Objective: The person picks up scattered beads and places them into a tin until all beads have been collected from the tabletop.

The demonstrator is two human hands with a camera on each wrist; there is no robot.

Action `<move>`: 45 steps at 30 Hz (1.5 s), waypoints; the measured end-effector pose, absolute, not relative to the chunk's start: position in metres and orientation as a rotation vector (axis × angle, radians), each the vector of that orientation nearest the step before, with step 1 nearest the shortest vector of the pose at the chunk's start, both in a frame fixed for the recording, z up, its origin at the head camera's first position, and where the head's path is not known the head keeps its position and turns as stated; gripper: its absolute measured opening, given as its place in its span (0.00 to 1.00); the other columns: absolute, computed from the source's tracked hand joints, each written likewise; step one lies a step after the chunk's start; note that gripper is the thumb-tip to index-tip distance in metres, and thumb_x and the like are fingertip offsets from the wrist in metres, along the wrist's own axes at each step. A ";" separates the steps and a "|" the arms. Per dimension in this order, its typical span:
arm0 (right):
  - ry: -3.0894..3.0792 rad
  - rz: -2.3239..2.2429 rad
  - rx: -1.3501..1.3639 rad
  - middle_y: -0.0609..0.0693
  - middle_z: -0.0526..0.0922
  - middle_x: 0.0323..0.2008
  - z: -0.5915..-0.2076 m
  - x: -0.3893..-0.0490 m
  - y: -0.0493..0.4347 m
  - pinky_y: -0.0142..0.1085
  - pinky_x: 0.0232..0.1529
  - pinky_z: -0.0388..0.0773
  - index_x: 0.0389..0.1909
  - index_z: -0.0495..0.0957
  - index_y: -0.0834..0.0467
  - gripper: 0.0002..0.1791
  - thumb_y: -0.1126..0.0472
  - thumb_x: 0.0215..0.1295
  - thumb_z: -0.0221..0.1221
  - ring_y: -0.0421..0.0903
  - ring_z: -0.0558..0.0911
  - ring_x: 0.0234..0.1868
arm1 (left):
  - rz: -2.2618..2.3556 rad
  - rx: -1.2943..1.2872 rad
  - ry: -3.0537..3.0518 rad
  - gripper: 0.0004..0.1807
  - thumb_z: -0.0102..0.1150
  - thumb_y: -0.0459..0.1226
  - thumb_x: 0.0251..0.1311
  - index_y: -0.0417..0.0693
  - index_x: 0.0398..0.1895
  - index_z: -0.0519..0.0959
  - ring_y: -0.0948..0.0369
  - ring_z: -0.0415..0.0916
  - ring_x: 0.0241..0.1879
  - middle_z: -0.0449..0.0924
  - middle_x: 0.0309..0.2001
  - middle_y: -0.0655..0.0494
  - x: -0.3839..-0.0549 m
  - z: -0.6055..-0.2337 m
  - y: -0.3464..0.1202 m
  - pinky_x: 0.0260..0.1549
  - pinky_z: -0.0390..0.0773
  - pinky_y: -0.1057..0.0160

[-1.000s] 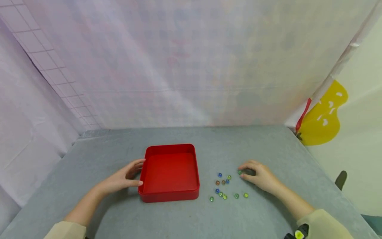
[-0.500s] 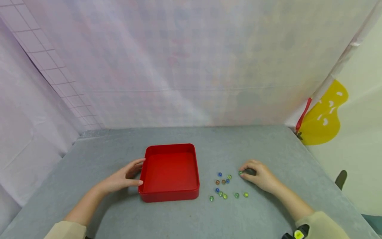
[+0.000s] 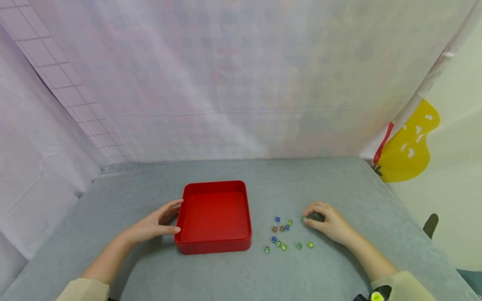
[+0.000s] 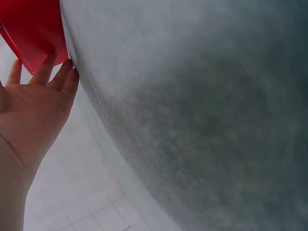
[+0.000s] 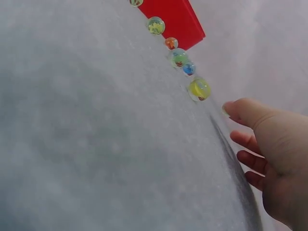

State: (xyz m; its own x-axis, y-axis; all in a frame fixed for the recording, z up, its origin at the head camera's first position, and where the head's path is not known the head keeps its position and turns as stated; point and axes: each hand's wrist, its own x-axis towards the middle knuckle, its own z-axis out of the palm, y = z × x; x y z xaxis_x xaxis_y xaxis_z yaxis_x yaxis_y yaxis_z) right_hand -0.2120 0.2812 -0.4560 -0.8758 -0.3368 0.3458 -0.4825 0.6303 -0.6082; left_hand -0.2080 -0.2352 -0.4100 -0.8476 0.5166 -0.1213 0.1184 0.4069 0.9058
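My left hand (image 3: 156,223) rests against the left wall of a square red tray (image 3: 216,246), which is bare inside. In the left wrist view its fingers (image 4: 44,70) reach out nearly straight and touch the red side. Out to the right, my right hand (image 3: 327,221) pinches a green glass marble (image 3: 303,218) between thumb and forefinger, low over the grey table. The right wrist view shows the thumb (image 5: 248,111) in front, mostly hiding that marble. Between tray and right hand lie several loose marbles: blue (image 3: 277,219), orange-brown (image 3: 274,229), green (image 3: 267,250) and yellow-green (image 3: 310,245).
A grey cloth (image 3: 211,276) covers the table. Pale curtains (image 3: 226,83) hang behind it and along both sides. At the right, a yellow shape (image 3: 408,150) is printed on the side curtain.
My right hand has shifted very slightly to the right and towards me, with the green marble between its fingertips. The left hand, the tray and the loose marbles stay in place.
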 end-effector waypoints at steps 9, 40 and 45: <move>-2.611 1.105 0.692 0.43 0.80 0.41 -0.453 -0.210 0.282 0.34 0.49 0.67 0.35 0.82 0.51 0.08 0.65 0.56 0.68 0.44 0.75 0.46 | 1.432 0.547 2.276 0.43 0.62 0.36 0.61 0.42 0.74 0.49 0.40 0.47 0.70 0.51 0.71 0.36 -0.209 -0.411 -0.236 0.62 0.53 0.38; -2.550 1.096 0.717 0.53 0.80 0.46 -0.431 -0.207 0.256 0.55 0.51 0.62 0.37 0.82 0.48 0.10 0.63 0.55 0.69 0.49 0.71 0.50 | 1.415 0.582 2.292 0.43 0.62 0.37 0.61 0.41 0.74 0.48 0.39 0.45 0.70 0.49 0.72 0.35 -0.208 -0.411 -0.236 0.62 0.52 0.38; -2.517 1.110 0.746 0.54 0.81 0.45 -0.425 -0.207 0.246 0.52 0.50 0.63 0.36 0.82 0.49 0.10 0.64 0.54 0.69 0.48 0.72 0.49 | 1.430 0.570 2.269 0.43 0.61 0.36 0.61 0.41 0.74 0.48 0.39 0.45 0.70 0.49 0.71 0.34 -0.207 -0.410 -0.237 0.63 0.52 0.39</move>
State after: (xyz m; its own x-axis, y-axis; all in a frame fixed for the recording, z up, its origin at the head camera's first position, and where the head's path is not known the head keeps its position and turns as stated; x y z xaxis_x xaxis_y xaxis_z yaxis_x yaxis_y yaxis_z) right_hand -0.2073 0.2463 -0.4250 -0.8239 -0.3408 0.4527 -0.5641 0.5689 -0.5984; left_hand -0.2073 -0.2366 -0.4103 -0.8382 0.5333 -0.1141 0.1273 0.3947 0.9099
